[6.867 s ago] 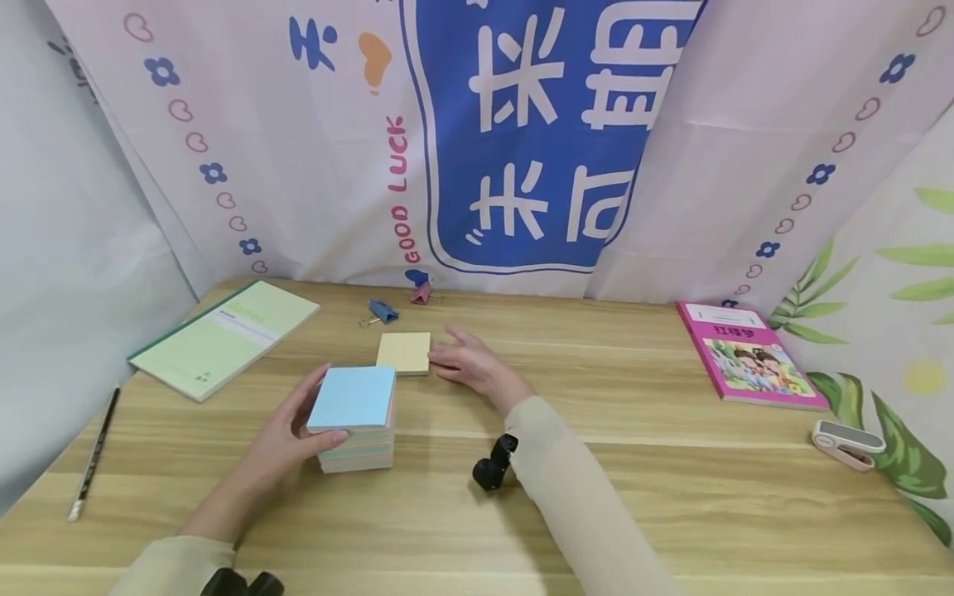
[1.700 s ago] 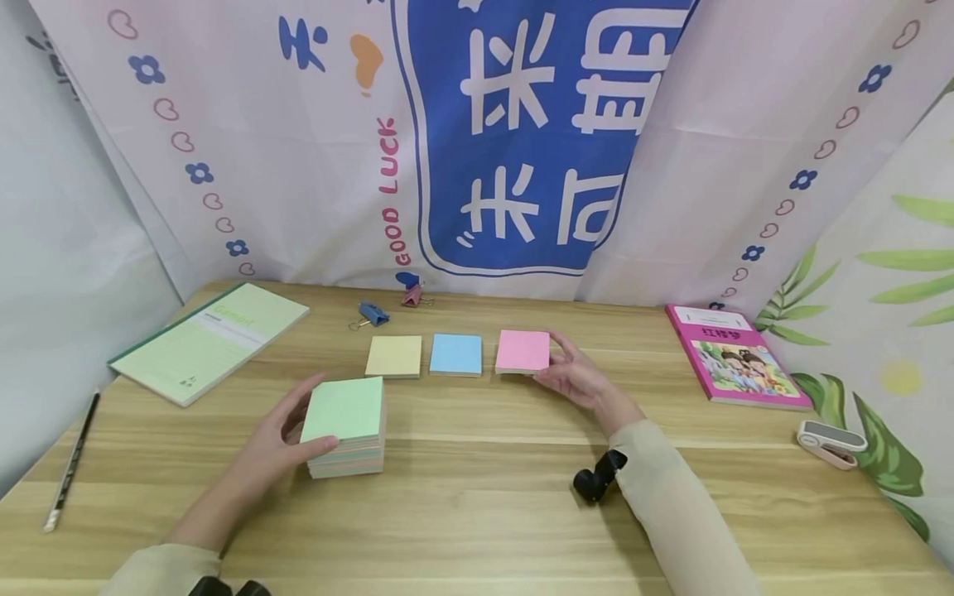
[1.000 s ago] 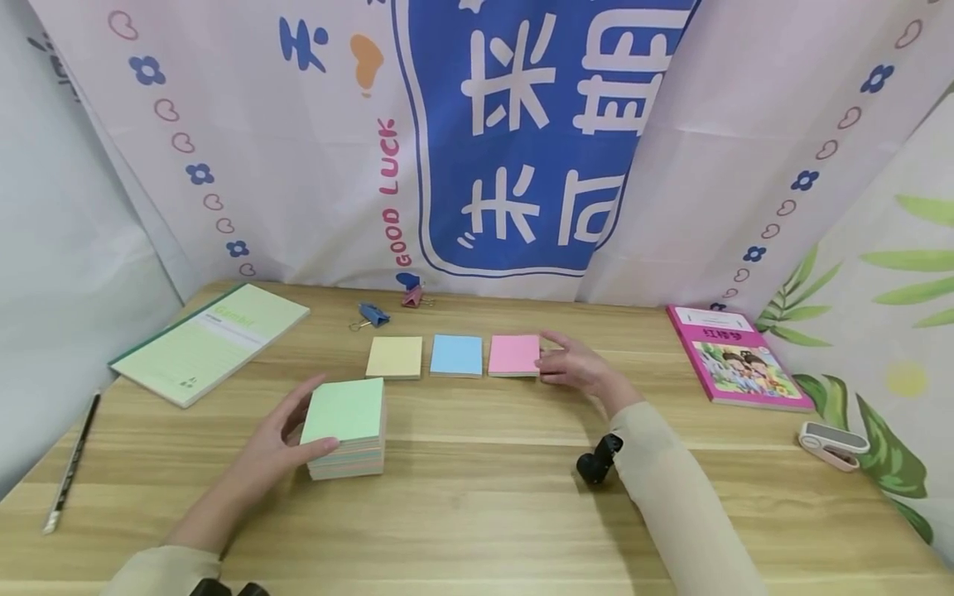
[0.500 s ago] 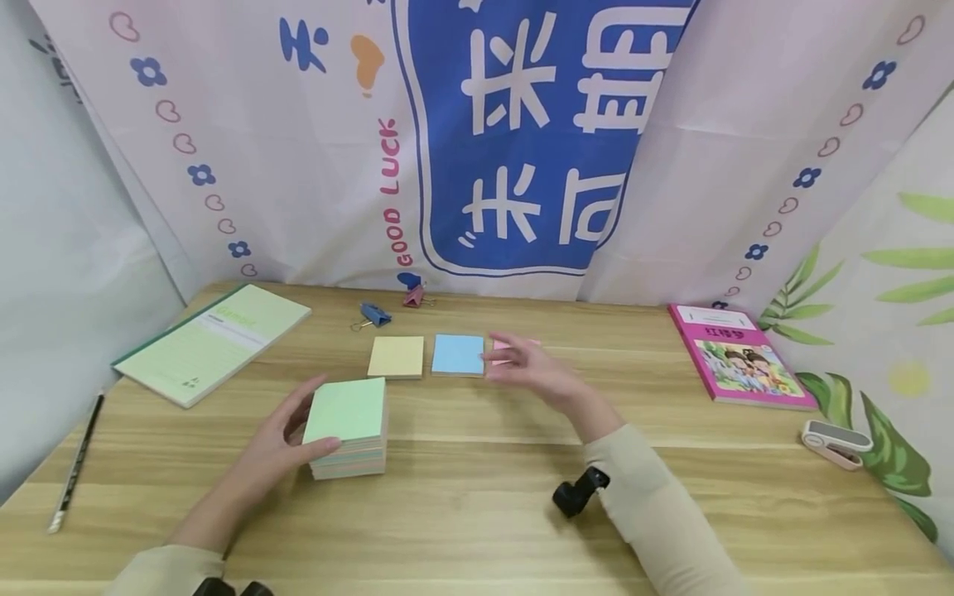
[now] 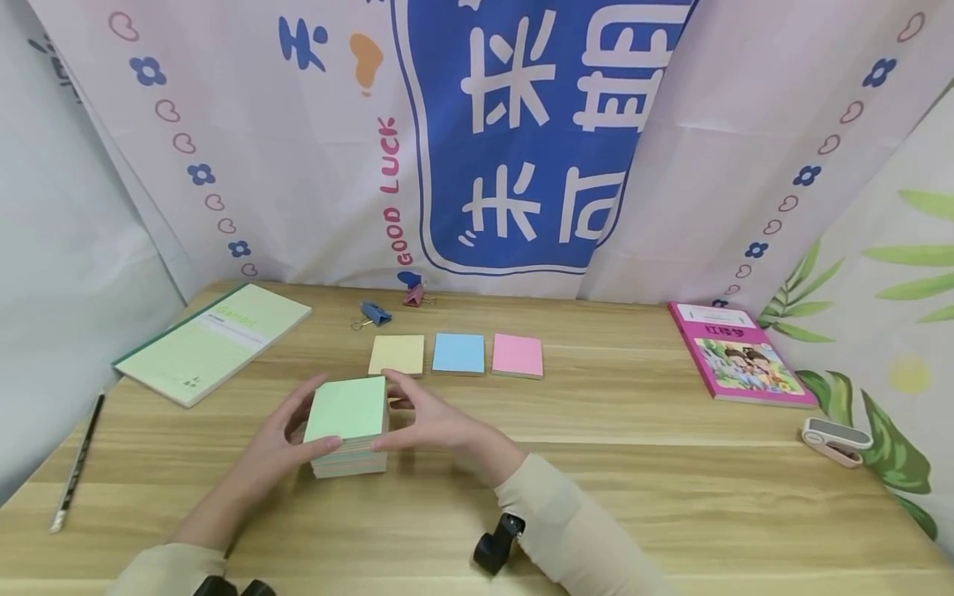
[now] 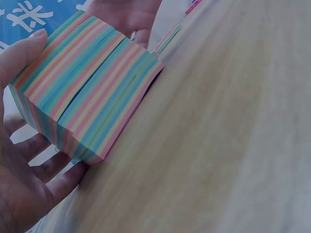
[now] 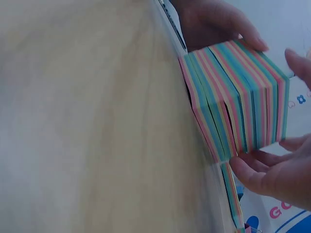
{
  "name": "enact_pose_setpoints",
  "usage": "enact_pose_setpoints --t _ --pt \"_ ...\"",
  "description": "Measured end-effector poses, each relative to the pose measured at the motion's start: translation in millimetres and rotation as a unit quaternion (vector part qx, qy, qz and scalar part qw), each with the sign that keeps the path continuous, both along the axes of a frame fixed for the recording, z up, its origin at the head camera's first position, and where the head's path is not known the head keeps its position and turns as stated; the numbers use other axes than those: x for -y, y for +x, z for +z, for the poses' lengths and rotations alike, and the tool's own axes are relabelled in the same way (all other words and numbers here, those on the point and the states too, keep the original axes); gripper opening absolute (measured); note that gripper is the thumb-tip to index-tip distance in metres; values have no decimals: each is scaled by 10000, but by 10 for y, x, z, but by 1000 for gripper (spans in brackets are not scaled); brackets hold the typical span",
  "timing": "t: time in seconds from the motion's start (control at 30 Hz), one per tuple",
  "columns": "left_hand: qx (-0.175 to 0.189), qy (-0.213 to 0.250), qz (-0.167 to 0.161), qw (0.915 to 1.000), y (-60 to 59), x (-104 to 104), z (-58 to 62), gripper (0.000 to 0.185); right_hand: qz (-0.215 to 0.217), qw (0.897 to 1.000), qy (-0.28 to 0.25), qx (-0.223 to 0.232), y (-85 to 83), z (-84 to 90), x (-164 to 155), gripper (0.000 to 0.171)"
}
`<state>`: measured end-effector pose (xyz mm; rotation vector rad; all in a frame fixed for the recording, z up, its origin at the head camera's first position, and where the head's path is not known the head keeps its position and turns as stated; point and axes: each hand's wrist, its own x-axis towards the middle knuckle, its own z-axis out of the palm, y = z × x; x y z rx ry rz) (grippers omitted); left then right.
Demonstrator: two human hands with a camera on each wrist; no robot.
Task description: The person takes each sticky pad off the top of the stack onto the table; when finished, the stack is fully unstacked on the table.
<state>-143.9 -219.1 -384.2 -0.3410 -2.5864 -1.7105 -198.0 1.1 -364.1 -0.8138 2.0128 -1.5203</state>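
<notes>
A tall, square stack of sticky notes stands on the table, green on top with multicoloured sides. My left hand grips its left side, thumb at the front and fingers behind. My right hand is spread at the stack's right side. In the right wrist view, the right thumb looks apart from the stack, while the fingers lie at its far edge; contact is hard to tell. Behind the stack lie a yellow pad, a blue pad and a pink pad, in a row.
A green notebook and a pencil lie on the left. Blue and pink binder clips sit at the back. A pink book and a small white-and-pink device lie on the right.
The blue and pink pads have joined the yellow one, and the stack's top has gone from blue to green. My right hand has left the pink pad and come back to the stack.
</notes>
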Motion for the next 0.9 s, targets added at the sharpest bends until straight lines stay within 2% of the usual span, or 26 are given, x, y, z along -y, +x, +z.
enact_pose_setpoints --t 0.1,0.3,0.53,0.67,0.8,0.9 --pt "-35 -42 -4 10000 -7 -2 -2 77 -190 9997 -87 -148 16 -6 38 79" --pt "-22 -40 -60 10000 -19 11 -27 78 -638 9974 -343 65 49 -31 5 77" --pt "0 1 -62 10000 -11 23 -33 79 -593 9976 -342 -74 71 -39 36 79" --pt "-64 23 -87 9999 -8 12 -34 80 -706 9968 -353 -133 83 -44 31 79" --pt "-98 130 -153 9998 -10 5 -39 79 -940 9932 -584 353 78 -37 -94 80" --pt "-79 139 -167 9997 -9 3 -37 77 -930 9821 -1161 1152 53 -22 -271 84"
